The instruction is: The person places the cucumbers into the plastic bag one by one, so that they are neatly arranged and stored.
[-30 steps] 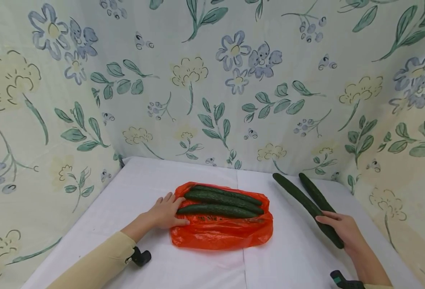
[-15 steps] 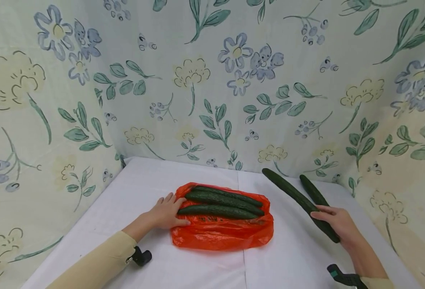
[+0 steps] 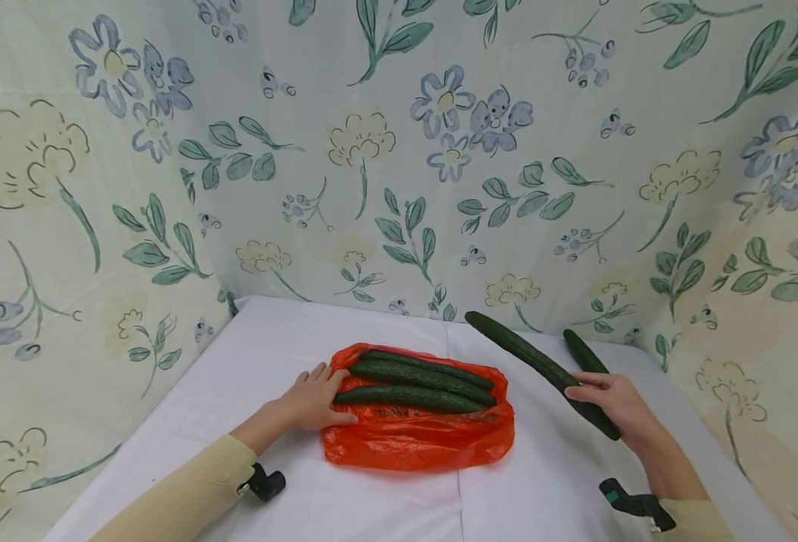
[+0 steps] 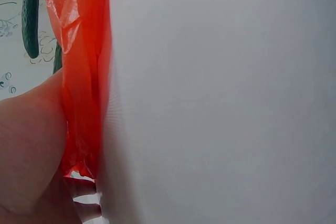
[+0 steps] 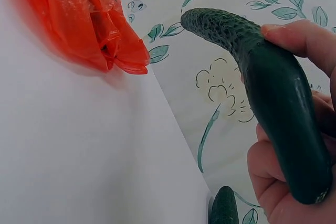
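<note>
My right hand (image 3: 612, 406) grips a long dark green cucumber (image 3: 528, 352) near its lower end, the far end tilted up and to the left above the table. In the right wrist view, thumb and fingers wrap round the cucumber (image 5: 278, 103). My left hand (image 3: 312, 399) rests with spread fingers on the left end of a red plastic bag (image 3: 415, 444). Several cucumbers (image 3: 409, 397) lie side by side in the bag's opening. The left wrist view shows the bag (image 4: 84, 77) beside the thumb side of that hand.
Another cucumber (image 3: 583, 351) lies at the table's back right, partly hidden behind my right hand. A white cloth (image 3: 290, 324) covers the table. Floral fabric (image 3: 372, 165) hangs behind it and along both sides. Each wrist carries a small black camera (image 3: 266, 482).
My right hand has carried the cucumber to the left, toward the bag, and slightly up. My left hand has stayed on the bag.
</note>
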The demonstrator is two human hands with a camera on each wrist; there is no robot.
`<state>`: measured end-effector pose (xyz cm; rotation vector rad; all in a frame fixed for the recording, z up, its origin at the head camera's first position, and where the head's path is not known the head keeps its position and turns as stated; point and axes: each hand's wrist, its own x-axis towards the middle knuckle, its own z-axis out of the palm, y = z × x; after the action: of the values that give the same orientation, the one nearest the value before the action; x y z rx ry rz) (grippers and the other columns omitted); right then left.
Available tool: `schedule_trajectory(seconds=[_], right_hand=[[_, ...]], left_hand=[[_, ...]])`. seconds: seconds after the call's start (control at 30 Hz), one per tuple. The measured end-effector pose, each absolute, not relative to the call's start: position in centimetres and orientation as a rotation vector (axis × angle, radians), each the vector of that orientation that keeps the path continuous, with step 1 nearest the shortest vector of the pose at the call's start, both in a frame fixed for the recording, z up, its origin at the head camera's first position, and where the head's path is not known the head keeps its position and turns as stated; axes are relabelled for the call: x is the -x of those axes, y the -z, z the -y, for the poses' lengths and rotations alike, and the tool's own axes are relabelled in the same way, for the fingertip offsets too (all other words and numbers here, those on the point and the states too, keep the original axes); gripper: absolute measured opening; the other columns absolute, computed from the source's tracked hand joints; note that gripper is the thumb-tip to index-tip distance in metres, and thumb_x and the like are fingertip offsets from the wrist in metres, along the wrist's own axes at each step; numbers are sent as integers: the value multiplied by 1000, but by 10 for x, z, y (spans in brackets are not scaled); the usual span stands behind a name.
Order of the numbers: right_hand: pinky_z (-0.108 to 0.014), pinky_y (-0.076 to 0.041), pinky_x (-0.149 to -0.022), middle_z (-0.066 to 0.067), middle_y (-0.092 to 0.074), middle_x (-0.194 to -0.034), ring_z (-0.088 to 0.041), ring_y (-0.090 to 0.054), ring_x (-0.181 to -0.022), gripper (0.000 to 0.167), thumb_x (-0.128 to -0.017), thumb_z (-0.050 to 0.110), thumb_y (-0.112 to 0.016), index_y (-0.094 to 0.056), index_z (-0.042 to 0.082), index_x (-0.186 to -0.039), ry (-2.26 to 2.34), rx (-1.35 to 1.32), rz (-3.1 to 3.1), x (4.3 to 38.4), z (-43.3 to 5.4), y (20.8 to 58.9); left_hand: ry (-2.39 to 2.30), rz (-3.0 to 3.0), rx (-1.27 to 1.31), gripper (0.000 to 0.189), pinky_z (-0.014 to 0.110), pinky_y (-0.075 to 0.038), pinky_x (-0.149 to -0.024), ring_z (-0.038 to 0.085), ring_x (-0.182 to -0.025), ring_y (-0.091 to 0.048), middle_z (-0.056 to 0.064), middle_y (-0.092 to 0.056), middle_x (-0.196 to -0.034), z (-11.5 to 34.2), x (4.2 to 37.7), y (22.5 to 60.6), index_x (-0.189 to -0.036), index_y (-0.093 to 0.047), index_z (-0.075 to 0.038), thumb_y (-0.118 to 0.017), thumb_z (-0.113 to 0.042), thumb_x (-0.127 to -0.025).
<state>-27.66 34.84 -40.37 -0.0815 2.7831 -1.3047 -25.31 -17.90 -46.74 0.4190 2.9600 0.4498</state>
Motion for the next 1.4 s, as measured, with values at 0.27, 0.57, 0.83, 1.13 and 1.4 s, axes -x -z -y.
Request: schedule_trajectory(seconds=[0.27,0.57,0.83,1.13,1.4], right_hand=[[-39,-58,-85,-31,-62,-130,-27,-64,-104,66,-95,36,-70,-53,-9,-140,1272,97,-2788,285,-341,400],[-32,-56,-77,-25,-70,-118,-24,-64,-93,57,-92,28,-72,-59,-8,-134,1255,219,-2754,290,-324,396],[-37,-60,-81,-23,-71,-118,-24,-67,-92,55,-89,27,-75,-62,-4,-133,1263,338,-2710,304,-306,397],[-47,-58,-91,-21,-68,-126,-23,-67,-99,52,-87,31,-75,-67,1,-129,1186,459,-2703,315,-275,399],[-32,-53,-72,-2,-54,-68,-21,-58,-82,49,-84,29,-77,-70,2,-125,1163,602,-2634,324,-253,399]], left_hand=[[-493,-2964,-397,105,66,-23,-118,45,-149,-26,23,-35,-158,179,255,469,-155,-28,-9,-73,-67,-79],[-494,-2975,-368,111,63,-27,-117,42,-147,-30,20,-39,-157,180,258,472,-157,-28,-9,-75,-69,-76],[-546,-2976,-331,111,60,-30,-117,39,-145,-34,16,-44,-154,176,262,469,-156,-32,-13,-81,-65,-71],[-558,-2983,-296,113,60,-33,-116,38,-144,-35,14,-45,-154,173,262,465,-156,-33,-15,-83,-65,-69],[-549,-3009,-305,114,61,-35,-113,35,-140,-40,12,-47,-151,173,263,465,-156,-32,-17,-84,-65,-67]])
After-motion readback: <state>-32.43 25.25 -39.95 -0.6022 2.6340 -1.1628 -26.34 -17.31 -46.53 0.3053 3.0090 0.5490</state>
